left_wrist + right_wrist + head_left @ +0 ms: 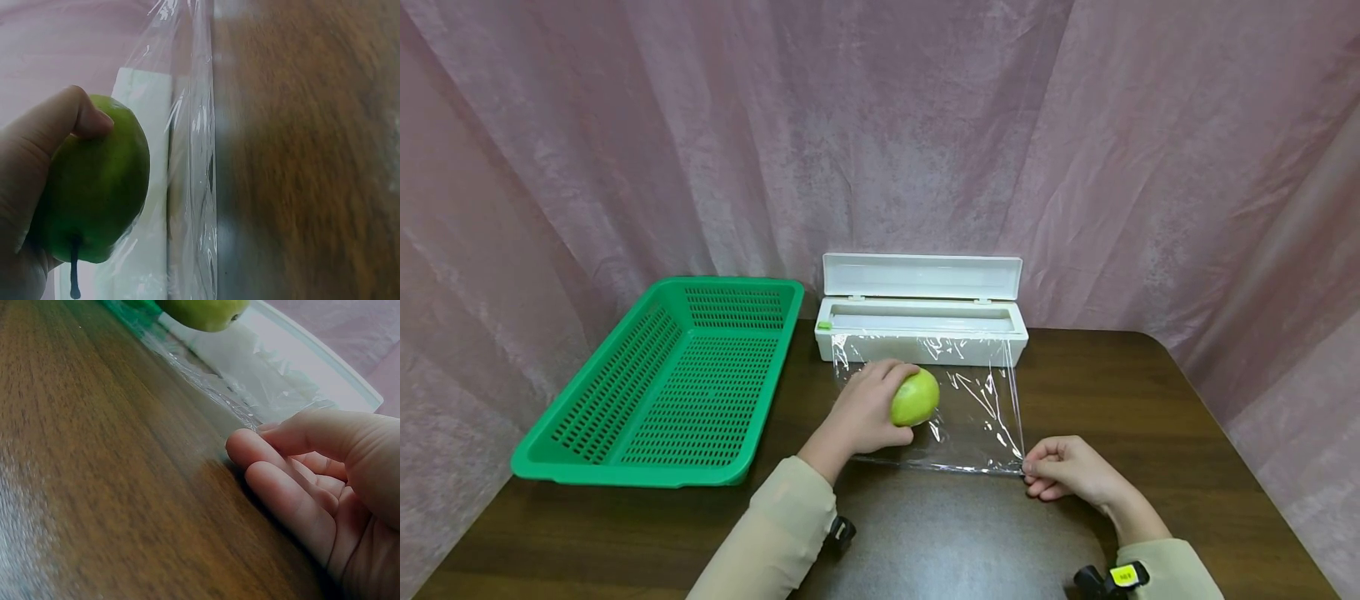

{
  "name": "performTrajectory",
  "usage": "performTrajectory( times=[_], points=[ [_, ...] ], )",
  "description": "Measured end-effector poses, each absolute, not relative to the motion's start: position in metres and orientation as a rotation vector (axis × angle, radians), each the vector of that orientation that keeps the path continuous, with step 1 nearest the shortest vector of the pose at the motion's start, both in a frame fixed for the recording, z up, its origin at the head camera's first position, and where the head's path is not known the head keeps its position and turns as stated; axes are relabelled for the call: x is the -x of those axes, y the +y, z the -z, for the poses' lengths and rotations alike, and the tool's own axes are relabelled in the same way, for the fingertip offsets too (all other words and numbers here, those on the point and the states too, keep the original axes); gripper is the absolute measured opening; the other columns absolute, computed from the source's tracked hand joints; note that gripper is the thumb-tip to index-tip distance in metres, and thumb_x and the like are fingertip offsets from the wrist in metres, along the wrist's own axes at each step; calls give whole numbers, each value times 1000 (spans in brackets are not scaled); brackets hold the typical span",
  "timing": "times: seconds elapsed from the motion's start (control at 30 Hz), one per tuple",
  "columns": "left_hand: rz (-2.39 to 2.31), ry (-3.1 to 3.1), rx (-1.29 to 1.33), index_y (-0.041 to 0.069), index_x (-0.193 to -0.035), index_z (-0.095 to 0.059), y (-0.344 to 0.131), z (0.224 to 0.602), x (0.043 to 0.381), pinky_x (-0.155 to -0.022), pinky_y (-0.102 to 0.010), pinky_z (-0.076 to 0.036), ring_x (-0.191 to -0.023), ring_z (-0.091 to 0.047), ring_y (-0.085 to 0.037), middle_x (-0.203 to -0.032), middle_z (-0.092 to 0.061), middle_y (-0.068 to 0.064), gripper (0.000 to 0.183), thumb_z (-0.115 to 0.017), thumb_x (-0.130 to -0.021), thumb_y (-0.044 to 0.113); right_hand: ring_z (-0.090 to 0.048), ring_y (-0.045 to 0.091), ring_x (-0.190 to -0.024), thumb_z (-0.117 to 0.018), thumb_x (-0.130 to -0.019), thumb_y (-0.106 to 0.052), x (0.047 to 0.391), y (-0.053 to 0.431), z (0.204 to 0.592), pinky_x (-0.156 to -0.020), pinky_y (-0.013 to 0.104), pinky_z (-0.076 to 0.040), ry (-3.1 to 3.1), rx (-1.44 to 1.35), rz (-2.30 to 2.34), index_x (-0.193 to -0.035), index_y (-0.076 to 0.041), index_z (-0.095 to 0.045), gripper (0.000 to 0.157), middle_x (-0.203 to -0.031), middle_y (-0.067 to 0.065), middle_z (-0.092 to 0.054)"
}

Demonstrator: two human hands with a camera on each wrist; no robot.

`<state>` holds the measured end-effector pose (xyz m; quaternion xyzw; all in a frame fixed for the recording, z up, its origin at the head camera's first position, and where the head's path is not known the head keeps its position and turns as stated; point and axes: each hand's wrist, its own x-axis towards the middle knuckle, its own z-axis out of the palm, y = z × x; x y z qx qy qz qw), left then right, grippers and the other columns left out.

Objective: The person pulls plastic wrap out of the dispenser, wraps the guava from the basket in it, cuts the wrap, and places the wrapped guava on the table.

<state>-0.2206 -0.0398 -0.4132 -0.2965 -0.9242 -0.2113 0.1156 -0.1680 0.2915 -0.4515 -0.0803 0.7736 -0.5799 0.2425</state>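
Note:
My left hand [868, 408] grips a green pear [916, 397] over the sheet of plastic wrap. In the left wrist view the pear [103, 181] lies on its side, its dark stem towards the bottom of the picture and my thumb over its skin. The clear plastic wrap [973, 417] stretches from a white wrap dispenser [925, 347] towards me. At the sheet's near right corner my right hand [1067, 473] pinches the edge between thumb and forefinger. In the right wrist view the other fingers [290, 506] are loosely curled beside the wooden table.
A green perforated basket [700, 400] stands at the left of the brown table [1097, 392]. The dispenser's white lid [922, 277] is raised at the back. Behind everything hangs a pink curtain [917, 125]. Dark camera straps sit on both wrists.

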Motion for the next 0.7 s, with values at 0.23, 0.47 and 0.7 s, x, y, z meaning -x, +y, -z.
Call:
performTrajectory(
  times=[0.23, 0.47, 0.7],
  points=[
    [570, -2715, 926, 22, -133, -46, -31, 413, 225, -96, -42, -43, -116, -49, -21, -129, -51, -1, 81, -80, -60, 31, -68, 10, -68, -59, -92, -11, 168, 292, 451, -60, 25, -56, 2108, 226, 1590, -102, 21, -53, 34, -77, 1, -68],
    [517, -2729, 981, 23, -132, -45, -23, 414, 230, -97, -42, -43, -120, -48, -20, -131, -50, 2, 80, -81, -60, 31, -68, 10, -68, -58, -93, -11, 169, 292, 452, -61, 26, -56, 2109, 228, 1582, -102, 21, -53, 33, -77, 2, -68],
    [467, -2739, 1025, 23, -133, -45, -13, 412, 231, -97, -41, -44, -122, -48, -20, -134, -49, 1, 82, -81, -61, 32, -68, 10, -68, -60, -91, -12, 169, 293, 453, -60, 25, -56, 2107, 229, 1581, -96, 13, -59, 25, -76, 0, -68]
  ],
)
